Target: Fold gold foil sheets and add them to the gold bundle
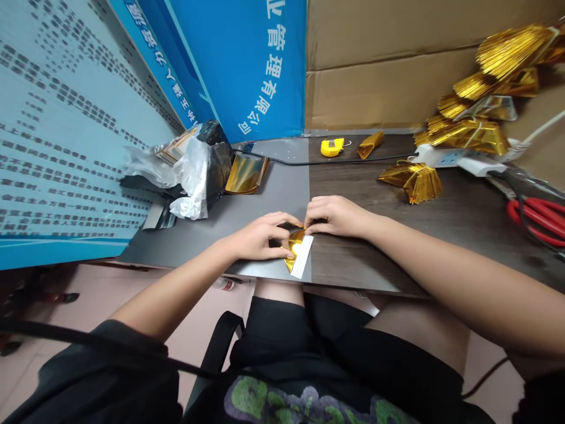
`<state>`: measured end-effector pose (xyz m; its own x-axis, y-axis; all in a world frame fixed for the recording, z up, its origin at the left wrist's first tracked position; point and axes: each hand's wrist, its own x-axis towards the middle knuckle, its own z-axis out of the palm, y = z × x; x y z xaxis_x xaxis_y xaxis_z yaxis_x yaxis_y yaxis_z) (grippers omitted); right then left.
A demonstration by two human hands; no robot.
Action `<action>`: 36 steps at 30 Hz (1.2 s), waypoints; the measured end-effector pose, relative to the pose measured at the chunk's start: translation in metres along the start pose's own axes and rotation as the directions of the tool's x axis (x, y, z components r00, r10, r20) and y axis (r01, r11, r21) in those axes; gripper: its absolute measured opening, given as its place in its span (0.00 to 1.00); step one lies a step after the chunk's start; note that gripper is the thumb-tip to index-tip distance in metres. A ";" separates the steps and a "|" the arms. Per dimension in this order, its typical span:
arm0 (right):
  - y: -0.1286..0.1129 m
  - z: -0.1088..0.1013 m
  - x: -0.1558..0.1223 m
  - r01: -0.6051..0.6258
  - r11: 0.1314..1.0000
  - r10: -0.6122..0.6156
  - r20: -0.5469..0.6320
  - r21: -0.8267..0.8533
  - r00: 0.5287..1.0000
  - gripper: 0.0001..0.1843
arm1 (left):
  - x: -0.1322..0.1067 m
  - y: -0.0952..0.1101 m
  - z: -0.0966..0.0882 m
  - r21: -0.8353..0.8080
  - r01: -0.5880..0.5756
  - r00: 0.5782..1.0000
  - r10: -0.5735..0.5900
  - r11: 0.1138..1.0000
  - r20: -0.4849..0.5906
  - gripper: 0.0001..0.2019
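A small sheet of gold foil paper [296,246], with a white strip [302,257] along its right side, lies near the table's front edge. My left hand [265,237] grips the foil from the left, thumb on its lower part and fingers at its top. My right hand [331,217] pinches the upper corner of the sheet, its fingertips close to those of the left. The fingers partly cover the foil, so its folds are hard to make out.
Behind my left hand lie a stack of gold foil sheets [247,174] and a crumpled plastic bag [194,171]. A yellow tape measure [332,147], folded gold fans [417,181], a power strip [445,156] and red-handled scissors [538,218] are farther back and right. A black cable [291,163] crosses the table.
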<state>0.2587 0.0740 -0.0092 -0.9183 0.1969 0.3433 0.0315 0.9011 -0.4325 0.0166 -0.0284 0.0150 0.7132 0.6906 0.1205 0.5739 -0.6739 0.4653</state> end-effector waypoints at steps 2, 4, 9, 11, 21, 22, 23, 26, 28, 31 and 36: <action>0.001 -0.002 -0.001 -0.063 0.997 0.063 0.006 -0.052 0.998 0.12 | 0.001 -0.005 0.004 0.025 -0.082 0.996 0.083 0.996 -0.035 0.15; 0.003 -0.005 -0.002 -0.081 0.994 0.083 0.016 -0.067 0.996 0.14 | 0.001 -0.009 0.006 0.083 -0.145 0.988 0.149 0.986 -0.038 0.14; 0.009 -0.009 -0.003 -0.058 0.998 0.058 0.039 -0.001 0.998 0.16 | 0.008 -0.015 0.001 0.201 -0.161 0.987 0.159 0.966 0.026 0.23; 0.012 -0.012 -0.004 -0.054 0.998 0.053 0.039 0.030 0.998 0.17 | 0.015 -0.020 -0.003 0.212 -0.194 0.981 0.185 0.958 0.060 0.27; 0.027 -0.021 -0.012 -0.035 0.994 0.039 -0.038 0.103 0.999 0.13 | 0.041 -0.042 -0.007 0.305 -0.432 0.902 0.410 0.849 0.135 0.21; 0.026 -0.020 -0.012 -0.033 0.993 0.037 -0.038 0.116 0.999 0.12 | 0.041 -0.043 -0.006 0.308 -0.448 0.893 0.434 0.839 0.119 0.21; 0.025 -0.020 -0.011 -0.031 0.991 0.036 -0.034 0.132 0.999 0.11 | 0.042 -0.044 -0.005 0.314 -0.464 0.883 0.459 0.828 0.096 0.21; 0.017 -0.020 -0.010 -0.031 0.987 0.031 -0.002 0.157 1.000 0.09 | 0.041 -0.045 -0.003 0.350 -0.479 0.868 0.495 0.805 0.047 0.21; 0.010 -0.022 -0.009 -0.039 0.991 0.034 0.044 0.124 0.998 0.08 | 0.041 -0.045 -0.003 0.365 -0.469 0.872 0.488 0.804 0.043 0.21; 0.003 -0.026 -0.009 -0.057 0.997 0.051 0.115 0.057 0.992 0.10 | 0.042 -0.044 -0.004 0.364 -0.462 0.875 0.483 0.809 0.039 0.21; 0.005 -0.030 -0.012 -0.080 0.988 0.067 0.099 0.132 0.993 0.12 | 0.041 -0.043 -0.004 0.386 -0.473 0.866 0.499 0.792 0.037 0.21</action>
<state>0.2822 0.0882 0.0096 -0.9487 0.2175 0.2295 0.0523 0.8238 -0.5645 0.0195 0.0300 0.0031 0.9187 0.2521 0.3041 0.2727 -0.9617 -0.0266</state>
